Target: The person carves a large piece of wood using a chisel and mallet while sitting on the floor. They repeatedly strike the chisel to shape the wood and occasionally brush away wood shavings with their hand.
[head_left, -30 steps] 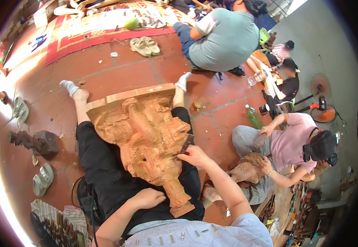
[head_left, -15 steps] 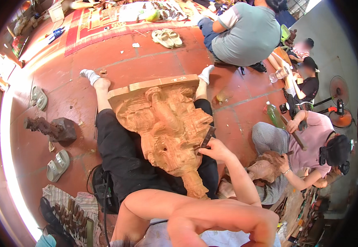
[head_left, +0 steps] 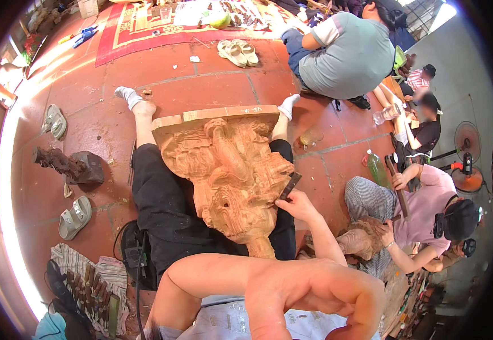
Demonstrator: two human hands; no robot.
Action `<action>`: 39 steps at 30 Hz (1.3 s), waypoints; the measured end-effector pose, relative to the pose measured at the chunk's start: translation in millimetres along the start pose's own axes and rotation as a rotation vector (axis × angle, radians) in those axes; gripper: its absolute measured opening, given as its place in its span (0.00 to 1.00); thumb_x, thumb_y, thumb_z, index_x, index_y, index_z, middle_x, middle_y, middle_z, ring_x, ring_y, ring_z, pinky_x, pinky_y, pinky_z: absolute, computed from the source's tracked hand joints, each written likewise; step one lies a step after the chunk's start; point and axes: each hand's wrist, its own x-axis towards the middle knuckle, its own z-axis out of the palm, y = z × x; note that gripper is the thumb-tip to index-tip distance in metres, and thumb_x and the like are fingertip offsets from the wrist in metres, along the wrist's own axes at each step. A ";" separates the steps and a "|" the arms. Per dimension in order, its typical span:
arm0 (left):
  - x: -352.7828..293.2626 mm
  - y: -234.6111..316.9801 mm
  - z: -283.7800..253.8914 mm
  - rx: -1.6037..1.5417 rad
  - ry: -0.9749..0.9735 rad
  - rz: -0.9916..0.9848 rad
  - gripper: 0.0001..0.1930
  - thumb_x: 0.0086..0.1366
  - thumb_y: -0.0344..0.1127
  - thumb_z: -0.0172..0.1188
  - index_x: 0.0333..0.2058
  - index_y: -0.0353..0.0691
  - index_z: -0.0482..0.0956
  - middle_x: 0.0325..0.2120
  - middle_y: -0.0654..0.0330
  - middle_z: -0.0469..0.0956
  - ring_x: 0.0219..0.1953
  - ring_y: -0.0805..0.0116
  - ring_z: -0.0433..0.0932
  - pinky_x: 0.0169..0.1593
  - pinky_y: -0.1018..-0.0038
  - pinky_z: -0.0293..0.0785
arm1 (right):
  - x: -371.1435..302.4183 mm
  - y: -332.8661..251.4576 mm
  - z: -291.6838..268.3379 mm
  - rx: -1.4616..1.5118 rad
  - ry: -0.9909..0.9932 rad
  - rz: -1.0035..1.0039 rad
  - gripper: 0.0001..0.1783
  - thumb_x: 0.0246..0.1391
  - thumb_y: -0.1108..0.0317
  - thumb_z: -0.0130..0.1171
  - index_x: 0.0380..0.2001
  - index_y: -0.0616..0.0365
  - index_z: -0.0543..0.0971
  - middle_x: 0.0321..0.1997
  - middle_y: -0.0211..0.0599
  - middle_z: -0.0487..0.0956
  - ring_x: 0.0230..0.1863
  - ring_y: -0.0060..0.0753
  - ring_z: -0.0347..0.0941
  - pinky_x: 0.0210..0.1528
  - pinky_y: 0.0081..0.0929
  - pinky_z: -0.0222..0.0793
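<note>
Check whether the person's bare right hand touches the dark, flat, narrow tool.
Touching: the head view shows the right hand closed on the near end of the dark tool, no gap visible.

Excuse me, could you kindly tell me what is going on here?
A carved wooden sculpture rests over the seated person's legs. The right hand holds a dark bar-shaped tool at its right edge; the left hand hangs close to the camera, its grip unclear. Nearby, a co-worker in pink has a wooden bar in one hand and the other at a brown carving.
</note>
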 end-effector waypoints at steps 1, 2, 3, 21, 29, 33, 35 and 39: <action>-0.5 -2.8 1.5 0.024 0.020 0.019 0.24 0.48 0.49 0.72 0.30 0.35 0.72 0.30 0.57 0.71 0.30 0.71 0.71 0.33 0.80 0.67 | -2.8 2.5 -2.2 -0.005 -0.036 -0.025 0.13 0.48 0.64 0.63 0.35 0.61 0.80 0.38 0.38 0.75 0.43 0.31 0.73 0.45 0.29 0.67; 0.0 -5.5 3.3 0.048 0.041 0.034 0.24 0.48 0.49 0.72 0.30 0.35 0.73 0.30 0.57 0.71 0.29 0.71 0.71 0.33 0.81 0.66 | -7.4 4.6 -5.0 -0.007 -0.070 -0.049 0.13 0.48 0.64 0.63 0.35 0.62 0.80 0.39 0.38 0.75 0.43 0.31 0.73 0.45 0.29 0.67; 1.0 -6.9 7.5 0.046 0.090 0.030 0.24 0.49 0.49 0.72 0.30 0.35 0.73 0.30 0.57 0.71 0.29 0.71 0.71 0.33 0.81 0.66 | -10.0 5.7 -7.1 -0.009 -0.105 -0.072 0.13 0.48 0.64 0.64 0.35 0.62 0.80 0.39 0.38 0.75 0.44 0.32 0.73 0.45 0.29 0.67; 34.1 90.5 -36.6 0.645 0.301 -0.280 0.36 0.67 0.47 0.48 0.65 0.37 0.44 0.18 0.61 0.69 0.25 0.65 0.69 0.33 0.66 0.68 | -14.9 13.9 -1.0 -0.089 0.009 0.002 0.12 0.47 0.66 0.64 0.31 0.64 0.80 0.35 0.36 0.75 0.39 0.30 0.74 0.40 0.25 0.69; 86.1 140.4 -84.6 0.878 0.641 -0.269 0.28 0.67 0.39 0.46 0.63 0.42 0.50 0.27 0.58 0.73 0.29 0.67 0.72 0.38 0.70 0.70 | -0.1 15.0 5.9 -0.005 0.036 -0.023 0.13 0.51 0.64 0.64 0.32 0.65 0.79 0.41 0.31 0.71 0.35 0.23 0.70 0.37 0.24 0.66; 66.8 138.4 -85.7 0.990 0.697 -0.330 0.26 0.66 0.36 0.46 0.62 0.41 0.54 0.26 0.59 0.73 0.29 0.69 0.72 0.38 0.72 0.70 | -21.6 2.9 1.2 0.062 -0.059 -0.093 0.10 0.51 0.66 0.63 0.33 0.62 0.80 0.37 0.30 0.72 0.35 0.23 0.70 0.37 0.23 0.66; 41.9 138.0 -95.9 1.090 0.755 -0.430 0.24 0.66 0.35 0.47 0.60 0.40 0.58 0.26 0.59 0.73 0.29 0.69 0.72 0.38 0.72 0.69 | -18.2 14.4 2.2 0.055 -0.038 -0.173 0.12 0.50 0.64 0.65 0.32 0.62 0.79 0.33 0.29 0.75 0.34 0.21 0.70 0.37 0.22 0.66; -26.4 146.7 -130.3 1.731 0.827 -0.663 0.18 0.64 0.35 0.51 0.52 0.39 0.69 0.26 0.59 0.73 0.30 0.66 0.74 0.40 0.71 0.70 | 1.9 3.9 5.9 0.034 0.007 0.006 0.13 0.49 0.63 0.65 0.32 0.62 0.78 0.30 0.30 0.78 0.33 0.21 0.70 0.37 0.24 0.67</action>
